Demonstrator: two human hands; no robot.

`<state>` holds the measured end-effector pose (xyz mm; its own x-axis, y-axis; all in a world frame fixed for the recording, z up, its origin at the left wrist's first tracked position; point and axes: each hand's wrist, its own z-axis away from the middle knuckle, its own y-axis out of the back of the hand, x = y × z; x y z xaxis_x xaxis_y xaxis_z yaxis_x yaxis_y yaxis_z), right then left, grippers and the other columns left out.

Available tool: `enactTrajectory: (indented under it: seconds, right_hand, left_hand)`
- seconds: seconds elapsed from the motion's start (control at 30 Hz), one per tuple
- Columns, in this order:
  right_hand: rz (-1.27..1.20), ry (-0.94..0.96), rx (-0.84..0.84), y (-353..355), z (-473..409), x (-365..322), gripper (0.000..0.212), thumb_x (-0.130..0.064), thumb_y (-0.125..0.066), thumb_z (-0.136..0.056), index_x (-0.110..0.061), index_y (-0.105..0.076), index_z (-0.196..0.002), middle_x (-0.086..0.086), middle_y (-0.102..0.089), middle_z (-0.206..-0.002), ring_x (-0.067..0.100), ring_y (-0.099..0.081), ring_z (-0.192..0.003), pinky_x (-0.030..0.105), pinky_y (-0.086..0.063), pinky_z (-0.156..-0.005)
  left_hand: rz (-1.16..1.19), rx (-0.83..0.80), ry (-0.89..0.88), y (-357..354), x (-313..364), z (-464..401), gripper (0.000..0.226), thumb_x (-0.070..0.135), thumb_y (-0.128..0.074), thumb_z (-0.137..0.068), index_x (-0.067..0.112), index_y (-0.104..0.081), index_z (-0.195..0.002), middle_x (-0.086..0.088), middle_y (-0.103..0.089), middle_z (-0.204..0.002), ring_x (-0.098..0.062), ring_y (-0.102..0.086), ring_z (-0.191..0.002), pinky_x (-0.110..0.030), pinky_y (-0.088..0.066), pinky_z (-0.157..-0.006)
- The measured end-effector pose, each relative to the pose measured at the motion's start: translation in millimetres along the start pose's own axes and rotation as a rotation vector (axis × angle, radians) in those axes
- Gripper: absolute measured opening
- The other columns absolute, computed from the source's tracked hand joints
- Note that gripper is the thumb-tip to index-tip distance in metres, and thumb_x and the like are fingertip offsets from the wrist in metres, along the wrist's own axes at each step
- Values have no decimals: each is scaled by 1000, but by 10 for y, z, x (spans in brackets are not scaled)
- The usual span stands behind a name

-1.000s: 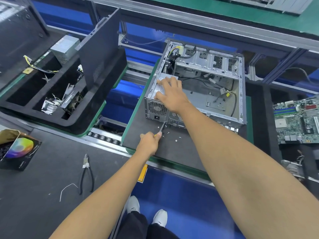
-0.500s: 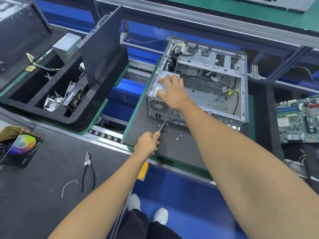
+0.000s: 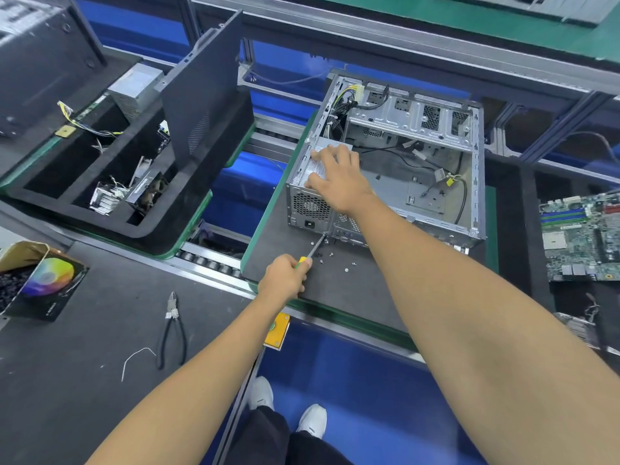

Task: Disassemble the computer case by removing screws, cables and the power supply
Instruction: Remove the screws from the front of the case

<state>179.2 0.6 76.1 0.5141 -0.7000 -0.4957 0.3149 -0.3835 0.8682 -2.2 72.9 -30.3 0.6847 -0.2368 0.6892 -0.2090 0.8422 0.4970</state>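
An open grey computer case (image 3: 469, 182) lies on a dark pallet (image 3: 352, 297), with its rear panel facing me. The power supply (image 3: 310, 208) sits in the case's near left corner, its fan grille and socket showing. My right hand (image 3: 339, 177) rests flat on top of the power supply. My left hand (image 3: 285, 276) grips a screwdriver (image 3: 315, 250) with a yellow-green handle, its tip against the rear panel's lower edge. Several loose screws (image 3: 346, 270) lie on the pallet by the tip. Black and yellow cables (image 3: 345, 95) hang inside the case.
A black foam tray (image 3: 100, 226) with removed parts and an upright side panel (image 3: 204, 85) stands at the left. Cutting pliers (image 3: 172, 327) and a wire scrap lie on the near bench. A motherboard (image 3: 583, 236) lies at the right. A box of screws (image 3: 20, 280) sits far left.
Both hands have kept their places on the power supply and the screwdriver. The view has shifted only slightly.
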Motion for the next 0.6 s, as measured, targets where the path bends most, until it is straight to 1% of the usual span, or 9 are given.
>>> enactTrajectory:
  seconds: [0.07,0.13,0.2,0.23,0.33,0.4,0.47,0.53,0.6]
  right_hand:
    - [-4,2,-1,-4,1,-2,55,-43,-49,-97,-27,-40,-149,4,-29,-151,24,-16,-143,50,-38,-110]
    - [1,-1,-3,-4,4,0,55,-43,-49,-97,-27,-40,-149,4,-29,-151,24,-17,-143,50,-39,-109]
    - [7,-1,-3,0,2,-3,55,-43,-49,-96,-27,-40,-148,4,-30,-150,24,-17,-143,50,-39,-108]
    - [8,1,-4,1,1,-5,55,-43,-49,-96,-27,-40,-148,4,-30,-150,24,-18,-142,50,-39,-108]
    - [2,6,-4,-1,4,-1,56,-43,-49,-96,-27,-40,-148,4,-29,-150,24,-17,-143,50,-38,-109]
    - [-2,7,-4,-4,2,4,56,-44,-49,-96,-27,-40,-148,4,-29,-150,24,-17,-143,50,-38,-109]
    - [-4,7,-3,-11,0,6,56,-44,-49,-96,-27,-40,-148,3,-29,-150,23,-16,-143,50,-38,-109]
    - [-6,4,0,-14,1,6,56,-44,-49,-96,-28,-40,-148,3,-29,-151,23,-16,-143,49,-38,-109]
    - [-5,1,-1,-15,3,2,55,-43,-49,-96,-28,-40,-148,3,-29,-150,23,-16,-143,49,-38,-109]
  left_hand:
    - [-17,-4,-7,10,14,-5,44,55,-52,-100,17,-58,-79,-2,-72,-82,-32,-71,-83,-53,-59,-87]
    - [-71,-4,-41,10,38,-18,44,56,-51,-101,15,-55,-84,-8,-67,-92,-36,-65,-89,-50,-57,-87]
    - [-47,2,-65,13,53,-2,40,54,-65,-95,16,-52,-100,-12,-62,-107,-33,-64,-97,-49,-55,-88]
    - [-43,8,-62,24,56,16,46,51,-74,-89,17,-50,-106,-8,-60,-110,-29,-63,-99,-48,-55,-89]
    - [-56,44,-27,68,32,-2,48,44,-85,-81,19,-49,-102,-5,-63,-102,-29,-67,-94,-51,-59,-85]
    - [-47,39,-8,90,35,-14,43,48,-80,-84,18,-53,-97,-6,-71,-91,-28,-72,-86,-51,-60,-82]
    - [-87,5,-9,98,56,0,40,55,-72,-89,18,-56,-88,-1,-75,-76,-22,-74,-75,-50,-61,-82]
    - [-68,-38,-18,73,62,21,42,56,-60,-97,16,-60,-83,1,-75,-78,-22,-73,-73,-52,-61,-83]
    - [-44,-57,-22,60,76,39,46,52,-49,-103,12,-64,-87,-2,-75,-86,-28,-68,-76,-54,-60,-85]
